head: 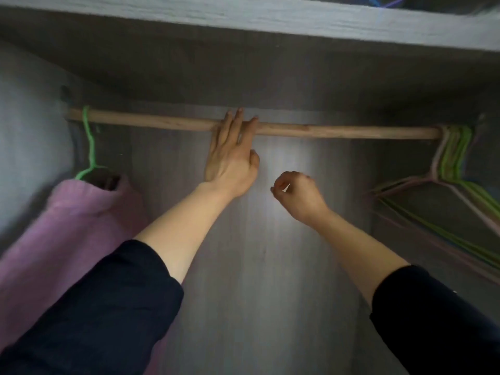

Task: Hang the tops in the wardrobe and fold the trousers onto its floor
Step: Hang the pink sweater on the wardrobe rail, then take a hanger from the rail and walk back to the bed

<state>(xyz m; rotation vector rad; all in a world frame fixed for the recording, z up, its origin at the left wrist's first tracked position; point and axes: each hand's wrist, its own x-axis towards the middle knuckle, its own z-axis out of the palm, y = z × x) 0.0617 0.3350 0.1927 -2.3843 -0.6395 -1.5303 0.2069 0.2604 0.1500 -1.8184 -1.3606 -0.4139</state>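
**Hands raised at the wardrobe rail, one top already hung**

Both hands are seen reaching up inside the wardrobe. At the centre of the frame the left hand [230,161] is spread flat and wide, its fingertips [239,113] laid against the wooden rail [338,130]; nothing is gripped by it. Just to the right and lower, apart from the rail, the right hand [299,194] is loosely curled with thumb and forefinger drawn close together; whether anything is pinched between them cannot be told. Dark sleeves [108,307] are pushed back from both forearms.

At the left of the frame a pink top [67,226] is carried on a green hanger [90,147], whose hook is looped over the left end of the rail. At the right end of the rail a bunch of bare hangers [454,158], green and pale pink, is hung close together, their shoulders slanting down towards the right edge.

Across the top of the frame a grey shelf board [270,20] is seen above the rail, and the grey back panel [270,266] of the wardrobe fills the middle. The view is somewhat blurred. No trousers and no wardrobe floor are shown.
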